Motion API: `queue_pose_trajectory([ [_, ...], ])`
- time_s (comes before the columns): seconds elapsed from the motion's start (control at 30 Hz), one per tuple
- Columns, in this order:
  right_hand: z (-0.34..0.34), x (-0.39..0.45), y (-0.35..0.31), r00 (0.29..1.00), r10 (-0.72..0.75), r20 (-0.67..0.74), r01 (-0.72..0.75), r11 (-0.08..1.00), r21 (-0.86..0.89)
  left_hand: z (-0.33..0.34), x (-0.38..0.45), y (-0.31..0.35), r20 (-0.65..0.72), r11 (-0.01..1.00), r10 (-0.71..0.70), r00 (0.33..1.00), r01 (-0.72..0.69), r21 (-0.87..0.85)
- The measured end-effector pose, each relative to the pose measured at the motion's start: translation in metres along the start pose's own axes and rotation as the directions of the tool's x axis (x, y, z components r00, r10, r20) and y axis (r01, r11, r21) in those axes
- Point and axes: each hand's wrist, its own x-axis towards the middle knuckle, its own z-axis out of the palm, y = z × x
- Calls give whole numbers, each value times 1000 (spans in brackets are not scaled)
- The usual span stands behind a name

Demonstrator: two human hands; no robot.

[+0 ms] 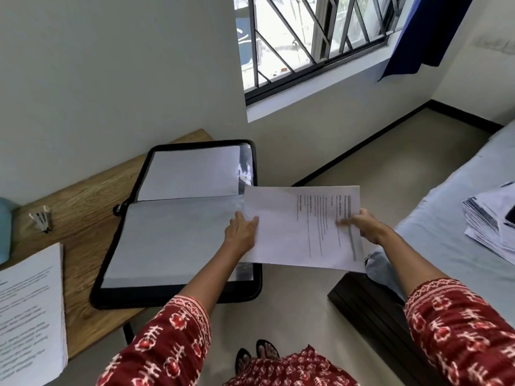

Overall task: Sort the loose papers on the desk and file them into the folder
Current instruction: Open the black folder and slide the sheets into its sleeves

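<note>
sheet (301,227) x1, pinched by left hand (242,232) + right hand (362,225) | folder (178,221) x1 spread flat | paper stacks x2: desk (30,310), bed (490,224)

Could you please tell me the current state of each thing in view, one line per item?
Zip folder: unzipped, lying open flat on the desk, sleeves showing.
Printed sheet: held in the air by both hands, overlapping the folder's right edge.
Left hand: grips the sheet's left edge.
Right hand: pinches the sheet's right edge.
Paper stack on desk: lying flat, untouched.
Paper pile on bed: fanned out, untouched.
Stapler: resting on the desk.
</note>
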Motion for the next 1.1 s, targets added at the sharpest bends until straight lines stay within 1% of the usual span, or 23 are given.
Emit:
queue_pose_trajectory([
  [0.07, -2, 6, 1, 989, -44, -138, 49, 998, 34, 0, 3, 1, 38, 1000, -15, 999, 14, 19],
  [0.13, -1, 15, -3, 951, -118, -286, 140, 988, 59, 0, 5, 1, 47, 1000, -19, 999, 19, 18],
  [0.17, 0, 20, -8, 929, -166, -331, 176, 984, 0, 1, 5, 1, 45, 1000, -16, 999, 15, 15],
  [0.2, 3, 26, -13, 912, -218, -347, 200, 976, -88, 1, 5, 1, 45, 1000, -14, 999, 14, 10],
  [0.27, 14, 34, -32, 901, -310, -303, 204, 920, -336, 2, 5, 0, 42, 1000, -12, 999, 12, 4],
  [0.3, 21, 36, -41, 904, -342, -256, 184, 853, -488, 2, 4, 0, 40, 1000, -11, 999, 11, 8],
  [0.33, 30, 38, -52, 913, -358, -198, 163, 763, -626, 3, 4, 0, 37, 1000, -10, 999, 10, 13],
  [0.4, 49, 41, -69, 942, -316, -109, 105, 587, -803, 2, 4, 1, 42, 1000, -14, 999, 13, 17],
  [0.43, 58, 43, -74, 955, -286, -79, 89, 529, -844, 2, 4, 0, 48, 1000, -15, 999, 14, 16],
  [0.47, 67, 47, -77, 964, -261, -45, 95, 500, -861, 2, 5, 0, 50, 1000, -15, 999, 14, 14],
  [0.5, 76, 50, -77, 971, -238, -7, 117, 502, -857, 3, 5, 0, 53, 1000, -16, 998, 16, 14],
  [0.57, 93, 55, -77, 971, -232, 63, 186, 560, -807, 3, 5, -1, 57, 1000, -22, 998, 21, 13],
  [0.63, 107, 56, -74, 959, -267, 93, 238, 586, -775, 3, 4, -1, 56, 1000, -19, 998, 18, 15],
  [0.7, 116, 58, -70, 946, -302, 115, 280, 588, -759, 3, 2, -1, 34, 1000, -16, 999, 15, 14],
  [0.77, 119, 59, -67, 940, -315, 133, 307, 606, -734, 3, 0, 0, -33, 1000, -23, 999, 23, -5],
  [0.87, 117, 61, -64, 930, -337, 148, 340, 635, -694, 1, 1, 0, -153, 992, -111, 982, 100, -78],
  [0.93, 117, 62, -65, 915, -371, 155, 370, 627, -685, -5, 9, 1, -208, 979, -183, 961, 158, -131],
  [1.0, 119, 63, -68, 898, -396, 193, 412, 603, -683, -13, 20, -1, -255, 963, -239, 937, 196, -183],
  [1.1, 121, 64, -73, 889, -390, 240, 441, 590, -676, -27, 37, -7, -298, 949, -278, 913, 213, -234],
])
